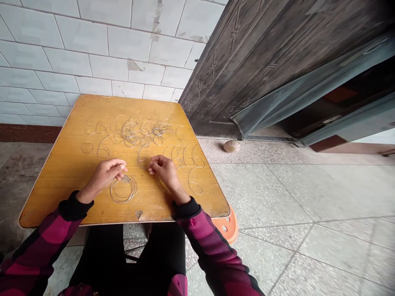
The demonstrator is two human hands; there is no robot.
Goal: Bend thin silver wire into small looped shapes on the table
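My left hand [106, 174] is closed in a pinch above the table, with its fingers at the upper edge of a round coil of thin wire [122, 201]. Several strands make up this coil; the exact grip is partly hidden by the fingers. To the right, my right hand [166, 170] pinches at the edge of a curved thin wire [138, 155], thumb and forefinger pressed together. Another wire loop [160, 183] shows partly beneath that hand. A tangled pile of curled wires [132, 131] lies farther back, and single curled wires [196, 189] are spread at the right.
The yellow wooden table [61, 181] has a chipped front edge and stands near a white tiled wall [92, 41]. An orange stool [230, 226] shows under its right corner. A dark carved door [222, 90], a curtain [271, 98] and a roundish object [231, 146] are to the right.
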